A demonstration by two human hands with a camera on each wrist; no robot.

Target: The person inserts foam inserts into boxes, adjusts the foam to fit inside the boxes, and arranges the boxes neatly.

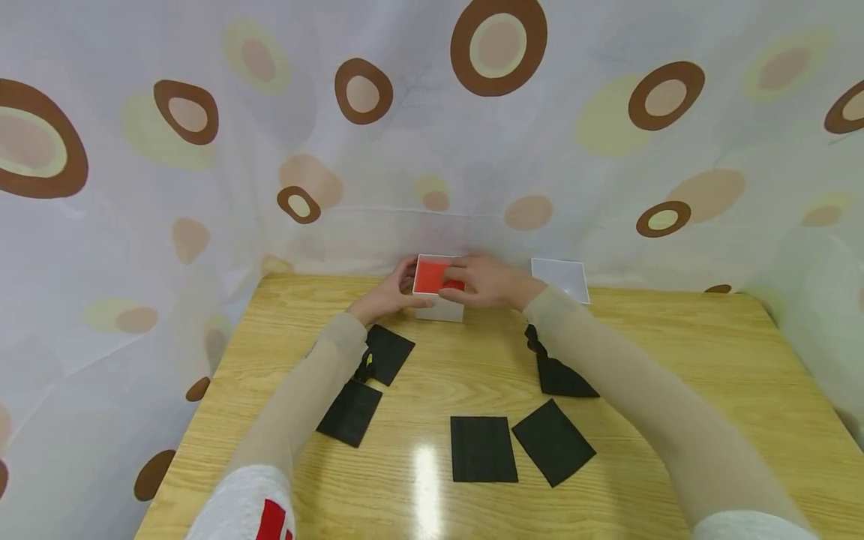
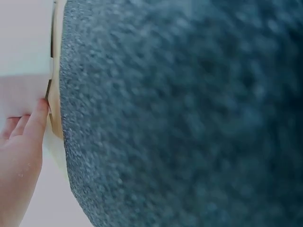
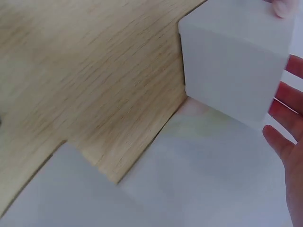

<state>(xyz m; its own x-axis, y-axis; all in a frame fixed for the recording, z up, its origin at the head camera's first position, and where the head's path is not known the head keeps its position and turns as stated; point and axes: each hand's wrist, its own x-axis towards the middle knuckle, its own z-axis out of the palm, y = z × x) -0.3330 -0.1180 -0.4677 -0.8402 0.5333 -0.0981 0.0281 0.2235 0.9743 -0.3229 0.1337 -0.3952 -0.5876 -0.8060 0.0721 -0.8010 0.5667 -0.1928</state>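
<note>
A white box point(image 1: 440, 309), red inside, stands at the back of the table against the patterned cloth. My left hand point(image 1: 391, 294) grips its left side, with the thumb across the front face. From the right, my right hand point(image 1: 489, 281) reaches over the open top, its fingers above the red inside point(image 1: 429, 276). In the right wrist view, the fingers of the right hand point(image 3: 293, 127) pass over the rim of the box point(image 3: 232, 61) and the tips are partly hidden; I cannot tell whether they pinch anything.
A white flat square point(image 1: 563, 280) lies right of the box. Black square pieces lie nearer: one point(image 1: 484, 448) front centre, another point(image 1: 553, 442) beside it, more point(image 1: 351, 412) at left. A black bunched piece point(image 1: 563, 375) is under the right forearm. Dark fuzzy material point(image 2: 180, 113) fills the left wrist view.
</note>
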